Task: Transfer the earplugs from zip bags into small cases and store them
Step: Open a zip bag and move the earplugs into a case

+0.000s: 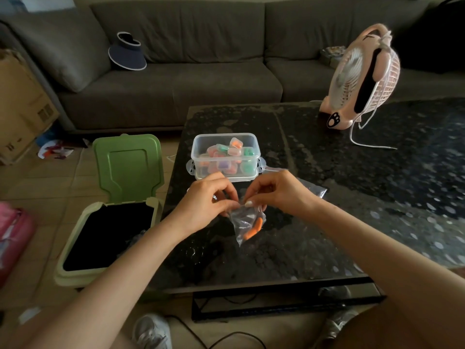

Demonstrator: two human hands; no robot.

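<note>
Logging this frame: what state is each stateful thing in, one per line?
Small clear zip bag: held by its top, orange earplugs inside; seal state not visible.
Left hand: pinches the bag's top.
Right hand: pinches the bag's top.
Clear plastic storage box: uncovered, holding coloured small cases.
Green plastic bin: lid raised, open.
Pink desk fan: upright; running or not, cannot tell.

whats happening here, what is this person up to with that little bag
A person at the dark table pinches the top edge of a small clear zip bag with the left grip and right grip, apparently opening it. Orange earplugs lie inside it. Just beyond stands an open clear container filled with small cases. A green bin sits open on the floor.
</note>
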